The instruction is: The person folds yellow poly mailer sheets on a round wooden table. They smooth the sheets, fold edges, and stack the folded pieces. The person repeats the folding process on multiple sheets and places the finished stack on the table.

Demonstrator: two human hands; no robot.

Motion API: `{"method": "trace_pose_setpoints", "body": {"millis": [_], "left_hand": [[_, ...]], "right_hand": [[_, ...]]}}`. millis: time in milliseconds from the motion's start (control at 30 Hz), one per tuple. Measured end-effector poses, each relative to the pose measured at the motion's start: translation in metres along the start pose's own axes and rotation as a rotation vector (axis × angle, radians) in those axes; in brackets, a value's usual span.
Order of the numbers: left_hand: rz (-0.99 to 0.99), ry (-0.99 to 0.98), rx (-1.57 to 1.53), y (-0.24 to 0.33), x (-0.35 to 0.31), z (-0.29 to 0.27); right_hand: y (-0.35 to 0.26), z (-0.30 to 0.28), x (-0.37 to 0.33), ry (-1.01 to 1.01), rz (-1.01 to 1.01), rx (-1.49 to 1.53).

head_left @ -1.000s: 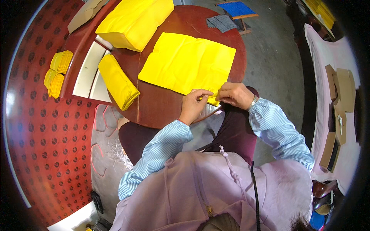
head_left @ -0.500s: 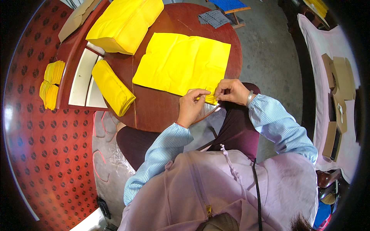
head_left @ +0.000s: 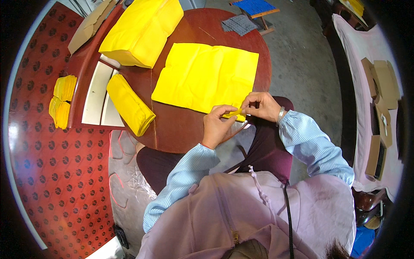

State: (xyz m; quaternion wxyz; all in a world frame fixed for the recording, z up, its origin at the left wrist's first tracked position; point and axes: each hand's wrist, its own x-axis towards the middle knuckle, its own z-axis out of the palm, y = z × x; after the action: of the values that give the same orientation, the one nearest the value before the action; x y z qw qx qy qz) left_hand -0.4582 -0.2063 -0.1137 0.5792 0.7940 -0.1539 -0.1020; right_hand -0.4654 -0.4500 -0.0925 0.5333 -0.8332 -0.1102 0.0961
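Note:
A flat yellow cloth-like piece lies lightly creased on the round red-brown table. Its near right corner comes to the table's edge, where both hands work close together. My left hand is closed in a pinch on a narrow yellow strip at that corner. The fingertips of my right hand pinch the same bit from the other side. Whether the strip is a folded edge or a separate band I cannot tell.
Left on the table are a folded yellow bundle and a large yellow stack. A grey cloth lies at the far edge, near a blue-topped stool. More yellow folded pieces sit far left. Opened cardboard boxes lie at right.
Between my fingers a narrow yellow strip now shows more plainly, pulled up at the near corner. Both hands stay pinched in nearly the same place. The whole view has shifted slightly.

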Motion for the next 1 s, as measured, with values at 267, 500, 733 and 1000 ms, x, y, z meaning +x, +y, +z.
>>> {"method": "trace_pose_setpoints", "body": {"millis": [267,500,733,1000], "left_hand": [[0.023,-0.038,0.022,-0.002,0.002,-0.004],[0.004,-0.025,0.025,0.002,0.001,-0.006],[0.036,0.005,0.051,0.002,0.001,-0.002],[0.027,0.038,0.033,0.000,0.000,0.002]], "right_hand": [[0.007,0.006,0.000,0.043,0.015,-0.004],[0.016,0.005,0.005,0.004,0.065,0.055],[0.013,0.004,0.005,-0.007,0.105,0.075],[0.007,0.003,0.001,0.045,0.027,0.089]]}}
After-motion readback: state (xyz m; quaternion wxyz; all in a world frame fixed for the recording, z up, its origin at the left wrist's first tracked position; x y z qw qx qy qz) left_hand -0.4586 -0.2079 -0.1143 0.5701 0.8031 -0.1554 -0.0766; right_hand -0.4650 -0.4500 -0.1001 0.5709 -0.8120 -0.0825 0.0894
